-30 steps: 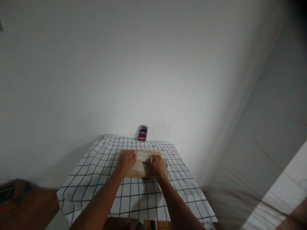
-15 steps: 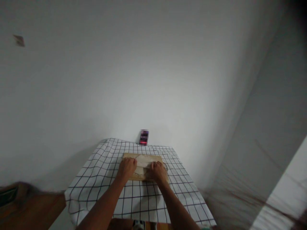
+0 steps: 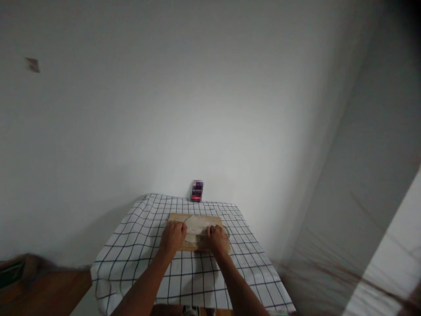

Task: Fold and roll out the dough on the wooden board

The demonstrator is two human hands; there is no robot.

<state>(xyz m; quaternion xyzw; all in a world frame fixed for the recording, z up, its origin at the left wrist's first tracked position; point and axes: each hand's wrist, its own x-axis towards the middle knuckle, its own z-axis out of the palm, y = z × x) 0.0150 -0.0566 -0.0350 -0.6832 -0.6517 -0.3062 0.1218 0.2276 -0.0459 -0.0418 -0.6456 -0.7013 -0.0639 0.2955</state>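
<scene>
A pale wooden board [image 3: 176, 217] lies on the checked cloth, with a flat, whitish sheet of dough [image 3: 199, 223] on it. My left hand [image 3: 174, 236] is closed at the board's left side, and my right hand [image 3: 217, 237] is closed at its right side. Between the two fists runs a pale bar that looks like a rolling pin [image 3: 196, 237], lying across the dough. The hands cover its ends. A thin curved loop [image 3: 226, 230] shows beside the right hand at the board's edge; what it belongs to is unclear.
A white cloth with dark grid lines [image 3: 197, 281] covers the table, which meets a white wall [image 3: 210, 109]. A small dark, blurred-out object [image 3: 197, 191] leans against that wall at the table's back edge. A brown box-like thing [image 3: 19, 272] stands low on the left.
The rolling pin and both fists have shifted slightly toward me over the dough. The whole view has tilted a little; the board stays in place on the cloth.
</scene>
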